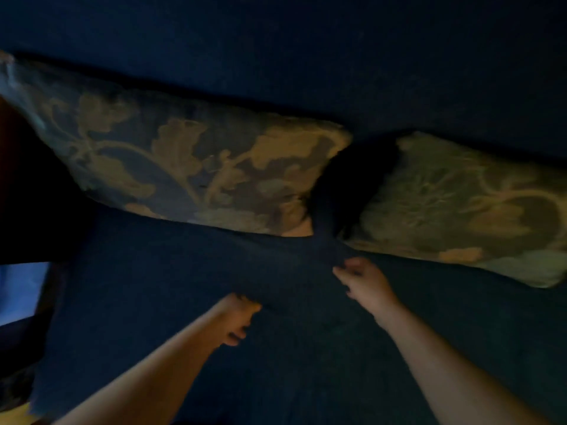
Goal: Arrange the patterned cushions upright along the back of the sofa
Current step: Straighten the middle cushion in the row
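Your view is dim and a little smeared, and you're looking down onto a dark blue sofa [147, 302] with both bare forearms reaching in from the bottom edge. Two patterned cushions stand propped against the backrest [306, 50]: the left cushion [190, 167], with its gold leaf-and-vine print on a grey-blue ground, leans along the back from the left edge toward the middle, and the right cushion [460, 207], paler and greenish with a similar floral print, leans beside it and runs out past the right edge. Their upper corners sit near each other but apart, with a dark wedge of shadow between them where the sofa fabric shows through, and their lower corners come close together just above your right hand. Your left hand [236, 320] is down on the seat with the fingers curled in, seemingly bunching or pressing the blue fabric, though the blur keeps you from telling whether it truly grips anything. Your right hand [365, 283] sits just below the gap between the cushions, fingers loosely bent and thumb forward, close to the right cushion's lower corner; you cannot tell whether it touches it. At the far left a dark shape and a patch of pale blue light sit beyond the sofa's edge.
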